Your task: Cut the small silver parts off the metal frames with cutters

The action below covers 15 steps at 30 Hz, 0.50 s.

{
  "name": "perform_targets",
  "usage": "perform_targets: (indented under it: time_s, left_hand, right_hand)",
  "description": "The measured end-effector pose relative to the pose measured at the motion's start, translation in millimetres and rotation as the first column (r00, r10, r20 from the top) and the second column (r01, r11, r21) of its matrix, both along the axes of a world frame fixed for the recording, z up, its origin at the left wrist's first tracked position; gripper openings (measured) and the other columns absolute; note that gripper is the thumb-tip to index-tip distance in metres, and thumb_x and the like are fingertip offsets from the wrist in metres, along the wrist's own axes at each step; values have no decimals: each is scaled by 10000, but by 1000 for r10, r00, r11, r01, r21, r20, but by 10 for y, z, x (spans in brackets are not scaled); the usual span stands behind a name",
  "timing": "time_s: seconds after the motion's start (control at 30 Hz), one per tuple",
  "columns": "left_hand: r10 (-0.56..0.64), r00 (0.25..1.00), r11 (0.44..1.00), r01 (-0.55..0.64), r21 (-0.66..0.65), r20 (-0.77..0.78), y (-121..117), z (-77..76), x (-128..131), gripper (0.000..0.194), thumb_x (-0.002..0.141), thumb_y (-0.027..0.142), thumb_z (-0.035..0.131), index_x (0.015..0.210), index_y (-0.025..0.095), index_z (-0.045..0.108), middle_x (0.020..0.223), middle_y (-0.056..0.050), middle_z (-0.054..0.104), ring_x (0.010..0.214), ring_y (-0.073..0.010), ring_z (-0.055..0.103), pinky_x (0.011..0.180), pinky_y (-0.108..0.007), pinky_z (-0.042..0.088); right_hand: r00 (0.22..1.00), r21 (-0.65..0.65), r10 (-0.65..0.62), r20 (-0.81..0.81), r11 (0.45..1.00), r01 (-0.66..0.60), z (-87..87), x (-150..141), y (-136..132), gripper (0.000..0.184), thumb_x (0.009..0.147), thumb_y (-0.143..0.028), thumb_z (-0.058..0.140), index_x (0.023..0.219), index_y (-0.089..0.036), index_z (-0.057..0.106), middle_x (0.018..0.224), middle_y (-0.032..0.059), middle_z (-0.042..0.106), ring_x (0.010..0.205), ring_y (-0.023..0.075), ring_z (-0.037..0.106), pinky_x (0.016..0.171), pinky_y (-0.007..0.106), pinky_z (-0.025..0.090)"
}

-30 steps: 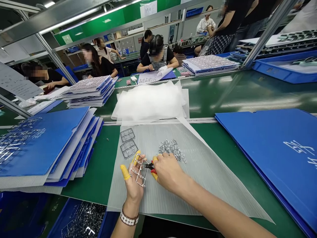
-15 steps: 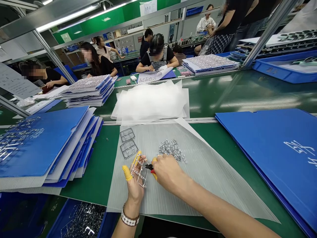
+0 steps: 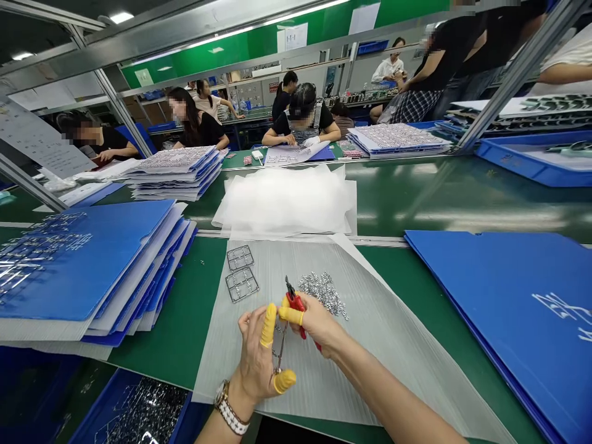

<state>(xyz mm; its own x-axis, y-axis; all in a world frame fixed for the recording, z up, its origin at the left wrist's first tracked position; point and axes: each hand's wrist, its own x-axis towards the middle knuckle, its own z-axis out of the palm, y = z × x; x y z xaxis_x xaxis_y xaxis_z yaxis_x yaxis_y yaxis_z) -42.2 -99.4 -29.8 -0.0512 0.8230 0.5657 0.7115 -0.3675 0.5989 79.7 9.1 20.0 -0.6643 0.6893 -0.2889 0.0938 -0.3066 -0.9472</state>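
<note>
My left hand (image 3: 256, 351), with yellow finger cots on thumb and forefinger, grips a small chromed sprue frame (image 3: 281, 350) seen nearly edge-on. My right hand (image 3: 317, 324) is wrapped round red-handled nippers (image 3: 296, 302), their dark jaws pointing up and away from the frame. Its cot-covered fingertips meet the frame's upper end beside my left forefinger. Just beyond the right hand lies a pile of small shiny metal pieces (image 3: 326, 293). Two more sprue frames, a far one (image 3: 240, 258) and a nearer one (image 3: 242, 284), rest at the left of the white foam sheet (image 3: 365, 376).
To the left is a stack of blue boards (image 3: 124, 246) with chromed frames on top. Another blue board (image 3: 490, 290) lies at right. White sheets (image 3: 287, 200) sit ahead. A blue bin (image 3: 185, 419) of metal scraps is below the table edge. Several people work across the bench.
The nippers have come out of the frame and now point upward. The frame has turned from face-up to nearly edge-on, and my right fingertips have come to its upper end.
</note>
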Motion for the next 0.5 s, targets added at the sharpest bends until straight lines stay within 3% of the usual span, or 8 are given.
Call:
perform_targets:
  time_s: [0.1,0.13,0.2,0.3,0.4,0.43,0.5]
  left_hand:
    - [34,962,998,-21,-54,271,-18,152,41,922,599,735,581,1357,231,431,1313,-150,518,1258,-395,360,1047,-545,159]
    - [72,904,997,-50,-64,421,-16,215,54,901,577,708,626,1326,231,476,1360,-147,476,1303,-391,302,1076,-511,133]
    - [166,698,986,-130,-106,697,6,318,58,830,612,631,666,1323,245,480,1448,-117,368,1364,-349,204,1109,-439,105]
    - [245,323,970,-76,-233,914,93,371,1,687,776,603,516,1377,299,378,1488,-72,306,1340,-298,294,1089,-437,198]
    - [216,23,973,72,-217,976,212,351,-53,649,822,648,372,1390,337,334,1468,-74,345,1232,-286,456,999,-447,351]
    - [193,-40,978,88,-189,980,250,343,-56,659,814,654,382,1389,337,336,1456,-77,365,1204,-283,485,971,-432,386]
    - [170,-126,982,99,-158,977,311,334,-40,672,800,646,429,1382,318,357,1410,-93,426,1144,-275,536,922,-396,433]
  right_hand:
    - [1000,81,-4,6,997,3,5,28,-35,213,682,-313,590,729,-202,415,588,-64,418,493,90,383,460,211,324]
    - [999,169,-18,36,986,12,9,50,-46,182,703,-300,567,744,-204,417,616,-53,437,522,100,414,485,216,353]
    - [990,417,-77,118,909,21,10,96,-83,108,750,-263,518,770,-207,428,681,-25,488,591,123,465,551,238,399]
    - [972,768,-143,185,639,-52,-17,114,-196,105,740,-126,458,807,-206,472,760,20,542,694,165,503,646,281,419]
    - [971,916,-79,224,357,-182,-93,43,-364,282,662,-8,413,847,-196,513,825,52,565,787,199,505,704,314,413]
    - [968,929,-54,246,297,-220,-125,9,-422,312,649,9,404,858,-192,521,842,58,569,806,205,503,716,322,413]
    - [958,934,-24,285,231,-272,-186,-51,-526,334,643,20,404,876,-185,526,871,66,575,837,214,499,743,338,415]
